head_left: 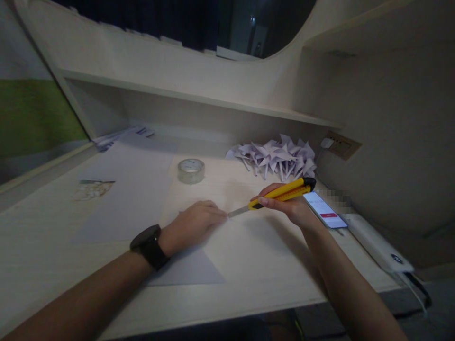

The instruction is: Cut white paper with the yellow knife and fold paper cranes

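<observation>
Pressing left hand (194, 222) flat on paper (188, 267), right hand (284, 206) gripping knife (280, 193)

Single head-worn view, forward and down, close over the desk (249, 274) toward its back shelf (199, 97).

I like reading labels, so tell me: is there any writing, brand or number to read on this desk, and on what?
No text is legible.
Phone: lit screen with lines and a red bar, too small to read.
Yellow utility knife in the right hand: no visible marking.
Tape roll: no label seen.
</observation>
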The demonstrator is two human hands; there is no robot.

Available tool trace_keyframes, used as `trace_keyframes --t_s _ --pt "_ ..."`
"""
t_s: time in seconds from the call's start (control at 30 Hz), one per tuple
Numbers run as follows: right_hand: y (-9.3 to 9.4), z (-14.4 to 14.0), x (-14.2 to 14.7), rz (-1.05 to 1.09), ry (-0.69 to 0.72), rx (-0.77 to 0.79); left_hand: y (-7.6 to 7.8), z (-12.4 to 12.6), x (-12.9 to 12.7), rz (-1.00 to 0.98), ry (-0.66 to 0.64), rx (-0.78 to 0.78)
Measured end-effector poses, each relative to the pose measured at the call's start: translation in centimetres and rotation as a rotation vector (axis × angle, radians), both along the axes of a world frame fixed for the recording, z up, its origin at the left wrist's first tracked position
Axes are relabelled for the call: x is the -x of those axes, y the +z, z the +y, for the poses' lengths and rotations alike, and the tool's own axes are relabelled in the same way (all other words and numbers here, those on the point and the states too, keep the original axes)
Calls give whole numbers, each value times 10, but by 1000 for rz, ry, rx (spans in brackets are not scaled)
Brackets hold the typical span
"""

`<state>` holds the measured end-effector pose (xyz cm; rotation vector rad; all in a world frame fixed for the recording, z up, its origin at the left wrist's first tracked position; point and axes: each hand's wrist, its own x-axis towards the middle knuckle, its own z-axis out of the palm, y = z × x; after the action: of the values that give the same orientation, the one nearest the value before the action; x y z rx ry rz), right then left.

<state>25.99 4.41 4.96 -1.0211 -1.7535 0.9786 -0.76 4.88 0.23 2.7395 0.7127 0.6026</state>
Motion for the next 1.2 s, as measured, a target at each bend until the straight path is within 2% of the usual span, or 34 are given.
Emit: trace_keyframes --t_s 0.37,0.7,1.2 --pt "6 -2 2 -51 20 -9 -10 9 5 -79 -15 50" --pt "4 -1 0 -51 39 -12 -2 1 2 -42 -1 68" --pt "6 -4 2 -15 18 15 -9 2 4 -21 22 12"
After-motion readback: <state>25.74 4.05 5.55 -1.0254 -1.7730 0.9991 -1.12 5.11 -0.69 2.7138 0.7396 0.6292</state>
